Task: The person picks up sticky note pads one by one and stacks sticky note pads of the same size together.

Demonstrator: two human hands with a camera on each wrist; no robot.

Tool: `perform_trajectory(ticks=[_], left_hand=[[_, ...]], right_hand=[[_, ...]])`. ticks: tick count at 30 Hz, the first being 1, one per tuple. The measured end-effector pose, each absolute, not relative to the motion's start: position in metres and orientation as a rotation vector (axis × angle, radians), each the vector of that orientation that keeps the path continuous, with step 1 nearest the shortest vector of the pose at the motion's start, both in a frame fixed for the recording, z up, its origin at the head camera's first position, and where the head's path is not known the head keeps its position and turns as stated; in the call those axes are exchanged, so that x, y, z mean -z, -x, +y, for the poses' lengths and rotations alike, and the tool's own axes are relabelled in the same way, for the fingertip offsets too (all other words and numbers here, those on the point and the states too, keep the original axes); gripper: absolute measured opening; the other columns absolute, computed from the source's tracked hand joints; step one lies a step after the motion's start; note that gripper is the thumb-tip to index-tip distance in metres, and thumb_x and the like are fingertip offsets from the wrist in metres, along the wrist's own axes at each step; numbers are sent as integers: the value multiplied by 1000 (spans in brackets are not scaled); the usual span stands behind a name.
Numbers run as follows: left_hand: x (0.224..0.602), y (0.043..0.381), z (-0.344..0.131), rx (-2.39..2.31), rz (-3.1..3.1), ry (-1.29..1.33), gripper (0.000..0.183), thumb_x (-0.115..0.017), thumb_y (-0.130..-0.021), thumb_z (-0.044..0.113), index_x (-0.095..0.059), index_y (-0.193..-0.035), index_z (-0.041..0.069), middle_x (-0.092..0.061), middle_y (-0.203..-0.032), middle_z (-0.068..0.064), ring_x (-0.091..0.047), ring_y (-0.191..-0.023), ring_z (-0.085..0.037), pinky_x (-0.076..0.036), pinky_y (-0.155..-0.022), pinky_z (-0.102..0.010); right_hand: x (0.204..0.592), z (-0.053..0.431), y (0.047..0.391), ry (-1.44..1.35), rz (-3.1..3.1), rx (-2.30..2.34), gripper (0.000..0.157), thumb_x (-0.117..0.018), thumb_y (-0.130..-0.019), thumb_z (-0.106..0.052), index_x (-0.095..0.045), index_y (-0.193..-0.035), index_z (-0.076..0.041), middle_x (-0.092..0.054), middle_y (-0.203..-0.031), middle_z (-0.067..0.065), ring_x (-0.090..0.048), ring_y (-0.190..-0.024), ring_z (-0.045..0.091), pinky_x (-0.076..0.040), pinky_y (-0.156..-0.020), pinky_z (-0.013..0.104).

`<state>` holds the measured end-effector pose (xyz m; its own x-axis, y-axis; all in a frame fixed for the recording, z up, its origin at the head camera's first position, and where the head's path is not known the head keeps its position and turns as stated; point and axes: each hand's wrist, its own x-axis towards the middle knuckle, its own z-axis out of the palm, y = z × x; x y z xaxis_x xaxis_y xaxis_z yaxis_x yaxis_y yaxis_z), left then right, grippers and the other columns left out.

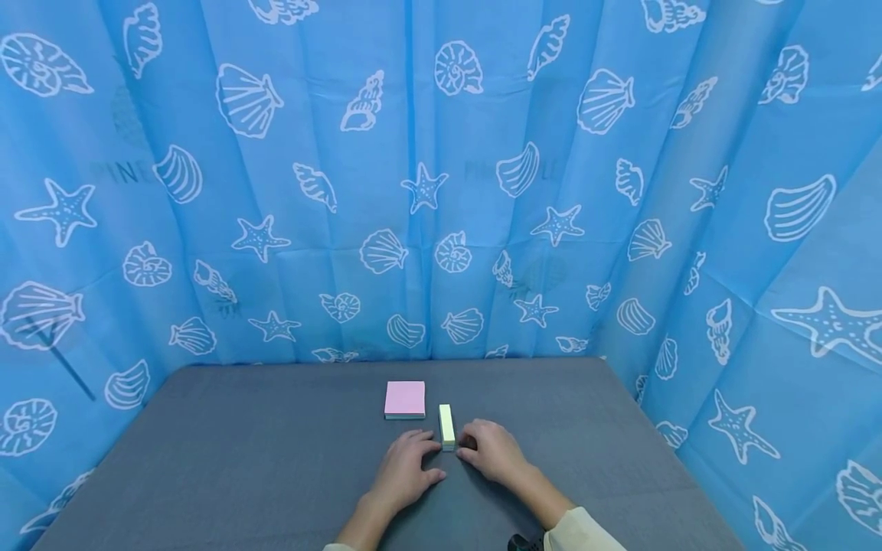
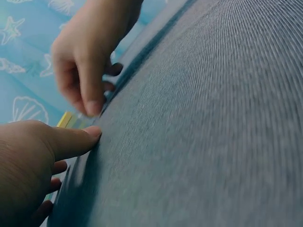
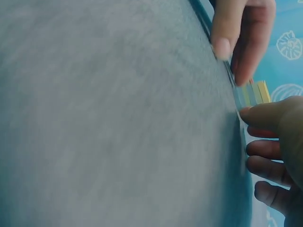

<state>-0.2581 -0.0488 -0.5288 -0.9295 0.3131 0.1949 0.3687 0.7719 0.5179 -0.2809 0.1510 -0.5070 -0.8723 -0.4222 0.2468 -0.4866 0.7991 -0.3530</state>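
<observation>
A narrow stack of small sticky notes (image 1: 446,428), pale yellow on top, stands lengthwise on the grey table between the two hands. On its left is my left hand (image 1: 403,473), thumb and fingers spread apart, the index fingertip close by the stack's near end. To the right, my right hand (image 1: 494,451) has its fingers loosely bent, tips beside the stack. Neither hand grips it; whether a fingertip touches is hard to tell. In the right wrist view the stack (image 3: 263,91) shows several coloured layers. The left wrist view has it mostly hidden behind the left thumb (image 2: 78,142).
A square pad of sticky notes (image 1: 405,398), pink on top, lies just behind and left of the narrow stack. Grey ribbed cloth covers the table (image 1: 241,459). A blue curtain (image 1: 413,191) with white shells hangs along the back and sides.
</observation>
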Motion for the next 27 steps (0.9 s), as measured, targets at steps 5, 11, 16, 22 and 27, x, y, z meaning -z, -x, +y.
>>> perform_trajectory(ticks=[5,11,16,22,27], left_hand=[[532,256,-64,910,-2820,598,40,-81,-78,30,-72,-114,16,-61,-129,-6,-51,-123,-30,-39,-100,-52],[530,252,-91,922,-2866,558,41,-81,-79,32,-71,-116,18,-60,-130,-5,-50,-124,-31,-37,-99,-59],[529,246,-121,877,-2878,506,43,-81,-79,34,-70,-118,20,-60,-131,-5,-50,-124,-33,-36,-97,-63],[527,236,-166,791,-2893,376,45,-81,-77,39,-70,-117,22,-60,-130,-4,-50,-123,-33,-36,-95,-64],[526,229,-206,678,-2912,319,46,-77,-79,46,-70,-118,23,-59,-132,-4,-50,-123,-32,-36,-94,-64]], right_hand=[[509,171,276,-728,-2794,-645,11,-77,-83,-21,-70,-88,-16,-52,-76,-11,-47,-68,4,-43,-61,29],[511,201,266,-652,-2778,-682,13,-78,-82,-20,-69,-91,-17,-59,-85,-10,-55,-80,8,-48,-71,34],[511,227,256,-551,-2791,-700,16,-78,-82,-20,-69,-94,-18,-61,-91,-9,-58,-88,13,-49,-78,37],[512,252,252,-439,-2837,-693,20,-77,-83,-18,-68,-100,-17,-61,-96,-9,-58,-95,18,-46,-88,38],[511,273,253,-381,-2883,-616,27,-77,-83,-22,-69,-107,-14,-64,-103,-4,-58,-100,22,-45,-90,41]])
